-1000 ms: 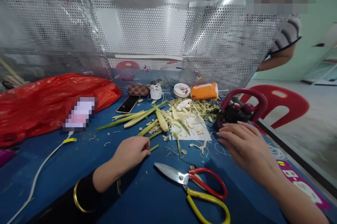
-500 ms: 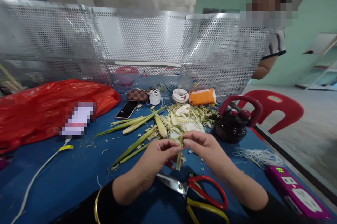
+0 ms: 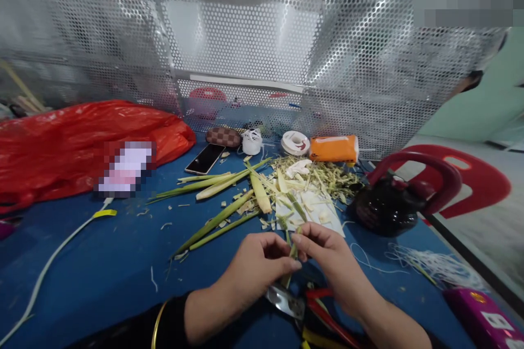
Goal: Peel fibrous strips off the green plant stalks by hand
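My left hand [image 3: 256,261] pinches a narrow green leaf strip [image 3: 293,250] between thumb and fingers. My right hand [image 3: 329,250] grips the same strip a little higher, its fingertips close to the left ones. Part of the strip is hidden behind the fingers. Below both hands lie scissors with metal blades [image 3: 285,302] and red and yellow handles, partly covered by the right forearm. White paper [image 3: 335,218] with pale scraps on it lies just beyond my fingers. Several long green stalks [image 3: 216,226] and a pale peeled shoot [image 3: 260,191] rest to the left of it.
A dark pot with a red handle [image 3: 387,210] stands at right, near white string [image 3: 438,261] and a purple box [image 3: 485,319]. Shredded scraps [image 3: 339,177], an orange packet [image 3: 333,148] and a ribbon spool [image 3: 295,142] lie behind. A perforated partition [image 3: 245,27] closes the back.
The view has tilted down and turned slightly left. My hands have come lower over the scissors, hiding more of them, and the fingers have shifted along the leaf strip.
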`<state>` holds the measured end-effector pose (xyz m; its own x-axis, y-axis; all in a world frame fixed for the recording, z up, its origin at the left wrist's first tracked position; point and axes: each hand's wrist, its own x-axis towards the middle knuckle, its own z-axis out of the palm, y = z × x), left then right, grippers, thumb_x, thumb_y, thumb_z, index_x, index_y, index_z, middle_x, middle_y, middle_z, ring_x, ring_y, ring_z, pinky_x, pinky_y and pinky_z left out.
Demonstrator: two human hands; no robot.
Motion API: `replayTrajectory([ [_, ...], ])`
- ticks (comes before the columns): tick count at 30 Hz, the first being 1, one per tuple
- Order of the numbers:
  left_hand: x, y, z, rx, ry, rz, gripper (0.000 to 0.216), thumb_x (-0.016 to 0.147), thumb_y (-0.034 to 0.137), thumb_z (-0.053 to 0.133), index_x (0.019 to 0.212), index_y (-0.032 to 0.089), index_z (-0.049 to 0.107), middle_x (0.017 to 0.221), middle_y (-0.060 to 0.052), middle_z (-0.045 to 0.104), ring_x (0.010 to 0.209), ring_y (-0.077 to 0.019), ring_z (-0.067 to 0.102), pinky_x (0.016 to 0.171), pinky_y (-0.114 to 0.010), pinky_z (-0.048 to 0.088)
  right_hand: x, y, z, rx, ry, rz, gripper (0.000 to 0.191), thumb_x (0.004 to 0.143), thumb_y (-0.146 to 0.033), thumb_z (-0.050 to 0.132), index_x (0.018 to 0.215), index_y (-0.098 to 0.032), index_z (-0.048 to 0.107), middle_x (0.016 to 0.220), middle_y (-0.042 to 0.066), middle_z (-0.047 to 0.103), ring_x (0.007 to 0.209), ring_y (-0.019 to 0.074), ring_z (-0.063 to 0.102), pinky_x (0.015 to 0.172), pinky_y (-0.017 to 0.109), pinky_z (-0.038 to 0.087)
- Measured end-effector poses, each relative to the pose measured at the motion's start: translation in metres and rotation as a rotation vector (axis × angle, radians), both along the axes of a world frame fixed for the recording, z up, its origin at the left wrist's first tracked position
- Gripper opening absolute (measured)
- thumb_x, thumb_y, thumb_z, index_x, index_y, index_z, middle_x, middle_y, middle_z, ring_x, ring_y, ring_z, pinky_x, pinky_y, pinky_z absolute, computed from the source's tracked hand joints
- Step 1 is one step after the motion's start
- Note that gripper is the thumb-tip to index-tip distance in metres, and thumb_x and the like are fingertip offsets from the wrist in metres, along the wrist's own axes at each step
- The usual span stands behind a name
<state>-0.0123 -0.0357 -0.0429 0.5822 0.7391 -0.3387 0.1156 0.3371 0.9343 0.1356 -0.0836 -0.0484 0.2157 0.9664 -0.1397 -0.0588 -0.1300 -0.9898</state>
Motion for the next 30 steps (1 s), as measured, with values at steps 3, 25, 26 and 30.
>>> replayTrajectory([
  [3,-0.002,-0.001,0.002,-0.098,0.015,0.006,0.024,0.058,0.036,0.078,0.062,0.016,0.065,0.049,0.005,0.051,0.045,-0.0074,0.038,0.048,-0.022,0.029,0.0,-0.001,0.004,-0.016,0.048,0.037,0.031,0.07,-0.041,0.075,0.061,-0.017,0.058,0.054,-0.004,0.052,0.054,0.0103,0.043,0.056,0.024,0.037],
  [25,-0.005,-0.007,0.002,0.441,0.095,-0.14,0.028,0.067,0.007,0.051,0.082,0.019,0.072,0.087,-0.003,0.07,0.072,-0.0147,0.057,0.065,-0.025,0.041,0.004,0.002,0.007,0.045,-0.007,-0.038,0.029,0.07,-0.032,0.07,0.092,-0.019,0.055,0.054,-0.009,0.05,0.048,0.0082,0.048,0.052,0.023,0.041],
  [26,-0.005,-0.007,0.002,0.408,0.112,-0.138,0.029,0.067,0.008,0.052,0.084,0.018,0.073,0.081,-0.002,0.07,0.066,-0.0135,0.055,0.062,-0.024,0.04,0.005,0.002,0.006,0.054,-0.036,-0.035,0.028,0.072,-0.032,0.068,0.092,-0.019,0.055,0.054,-0.009,0.05,0.048,0.0083,0.048,0.052,0.023,0.041],
  [30,-0.004,-0.007,0.001,0.348,0.179,-0.107,0.031,0.063,0.009,0.052,0.083,0.015,0.076,0.065,0.0,0.065,0.053,-0.0094,0.044,0.052,-0.022,0.035,0.007,0.001,0.003,0.08,-0.129,-0.016,0.021,0.075,-0.03,0.062,0.092,-0.018,0.056,0.056,-0.008,0.051,0.049,0.0092,0.05,0.053,0.024,0.043],
])
